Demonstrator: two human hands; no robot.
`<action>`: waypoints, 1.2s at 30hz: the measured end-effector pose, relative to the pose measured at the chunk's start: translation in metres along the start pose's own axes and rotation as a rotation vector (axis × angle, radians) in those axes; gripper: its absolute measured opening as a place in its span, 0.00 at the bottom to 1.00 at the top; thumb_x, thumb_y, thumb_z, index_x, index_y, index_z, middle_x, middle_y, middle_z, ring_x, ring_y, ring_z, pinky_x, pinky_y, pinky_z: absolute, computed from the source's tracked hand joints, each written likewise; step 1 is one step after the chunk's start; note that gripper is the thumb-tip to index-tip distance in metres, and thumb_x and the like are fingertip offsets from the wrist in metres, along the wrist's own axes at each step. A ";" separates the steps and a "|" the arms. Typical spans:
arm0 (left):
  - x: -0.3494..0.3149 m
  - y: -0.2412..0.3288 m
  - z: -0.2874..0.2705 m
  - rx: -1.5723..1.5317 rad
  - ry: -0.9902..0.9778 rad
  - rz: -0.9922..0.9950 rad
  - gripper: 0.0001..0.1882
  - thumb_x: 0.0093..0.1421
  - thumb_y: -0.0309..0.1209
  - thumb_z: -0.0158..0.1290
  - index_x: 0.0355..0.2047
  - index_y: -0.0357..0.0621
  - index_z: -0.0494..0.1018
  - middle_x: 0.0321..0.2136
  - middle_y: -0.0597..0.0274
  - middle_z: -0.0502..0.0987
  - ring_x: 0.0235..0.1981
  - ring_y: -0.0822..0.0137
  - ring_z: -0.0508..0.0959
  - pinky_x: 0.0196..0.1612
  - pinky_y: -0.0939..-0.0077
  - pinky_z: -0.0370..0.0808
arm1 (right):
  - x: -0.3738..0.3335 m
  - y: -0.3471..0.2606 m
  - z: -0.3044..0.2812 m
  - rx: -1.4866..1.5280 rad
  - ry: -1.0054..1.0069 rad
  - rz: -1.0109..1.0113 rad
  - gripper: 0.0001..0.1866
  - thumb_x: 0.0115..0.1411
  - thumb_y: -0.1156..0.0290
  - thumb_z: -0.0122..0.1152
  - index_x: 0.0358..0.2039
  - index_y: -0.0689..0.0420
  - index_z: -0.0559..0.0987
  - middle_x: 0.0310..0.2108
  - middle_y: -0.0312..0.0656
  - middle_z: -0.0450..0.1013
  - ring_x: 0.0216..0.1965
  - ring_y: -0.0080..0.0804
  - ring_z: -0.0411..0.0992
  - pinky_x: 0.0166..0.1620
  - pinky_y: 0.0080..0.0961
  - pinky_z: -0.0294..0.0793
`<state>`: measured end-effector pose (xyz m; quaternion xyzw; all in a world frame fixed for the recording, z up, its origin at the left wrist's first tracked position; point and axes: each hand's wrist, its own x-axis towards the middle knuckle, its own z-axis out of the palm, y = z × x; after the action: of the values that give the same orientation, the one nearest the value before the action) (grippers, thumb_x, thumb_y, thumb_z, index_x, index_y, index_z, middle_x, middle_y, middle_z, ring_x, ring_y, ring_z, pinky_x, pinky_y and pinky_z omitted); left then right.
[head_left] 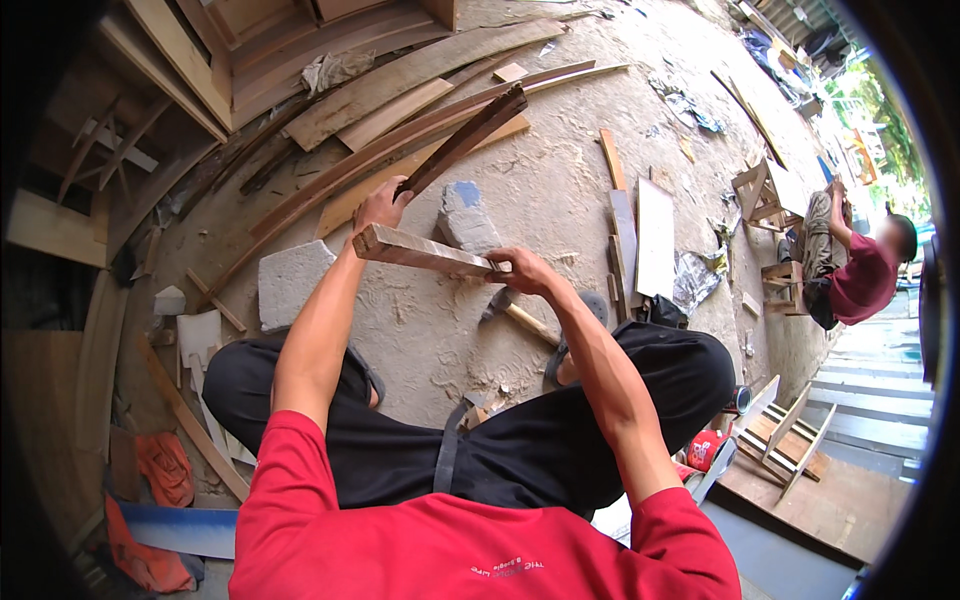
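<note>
Two bars of wood are in hand, one to each hand. The left hand [379, 206] has its fingers wrapped around the near end of the dark bar [465, 138], which runs away from them, forward and to the right. The right hand [526, 273] has its fingers closed on the right end of the paler bar [425, 251]; the rest of it stretches left from them, its far end passing in front of the left wrist. One hammer [531, 323] lies on the ground [410, 365], just below the right fingers. There are two pale blocks: the blue-patched block [470, 222] beyond the right fingers, between the hands, and the plain block [292, 285] left of and nearer than the left fingers. One white board [655, 240] lies to the right fingers' right.
</note>
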<state>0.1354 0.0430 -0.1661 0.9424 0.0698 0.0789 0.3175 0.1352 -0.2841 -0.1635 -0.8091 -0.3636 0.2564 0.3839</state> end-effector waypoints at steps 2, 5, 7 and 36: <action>0.000 0.003 0.002 0.015 -0.007 -0.010 0.23 0.64 0.49 0.48 0.55 0.52 0.69 0.52 0.52 0.75 0.52 0.46 0.74 0.50 0.53 0.71 | 0.000 0.001 0.000 0.005 -0.007 0.011 0.20 0.56 0.63 0.67 0.47 0.57 0.78 0.42 0.49 0.77 0.45 0.43 0.74 0.48 0.35 0.71; -0.001 0.008 -0.001 0.044 -0.009 -0.026 0.23 0.65 0.49 0.47 0.55 0.53 0.68 0.52 0.53 0.74 0.51 0.47 0.74 0.50 0.52 0.71 | 0.001 0.000 -0.001 0.022 -0.026 0.025 0.20 0.56 0.64 0.67 0.48 0.57 0.78 0.42 0.49 0.77 0.44 0.43 0.74 0.48 0.36 0.71; -0.002 0.012 -0.001 0.069 -0.007 -0.039 0.22 0.65 0.49 0.47 0.55 0.53 0.68 0.51 0.53 0.75 0.51 0.47 0.74 0.49 0.52 0.72 | 0.002 0.002 -0.001 0.028 -0.036 0.026 0.20 0.56 0.64 0.67 0.48 0.56 0.78 0.42 0.49 0.77 0.44 0.43 0.75 0.48 0.36 0.71; -0.047 -0.002 -0.021 0.039 0.253 -0.076 0.19 0.65 0.35 0.48 0.55 0.51 0.63 0.49 0.54 0.74 0.50 0.48 0.74 0.50 0.52 0.72 | -0.042 0.001 -0.037 -0.016 0.428 0.199 0.17 0.56 0.66 0.64 0.45 0.57 0.79 0.43 0.48 0.79 0.47 0.38 0.76 0.49 0.31 0.72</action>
<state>0.0847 0.0487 -0.1558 0.9277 0.1463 0.1838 0.2903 0.1360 -0.3335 -0.1369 -0.8798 -0.1945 0.1129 0.4188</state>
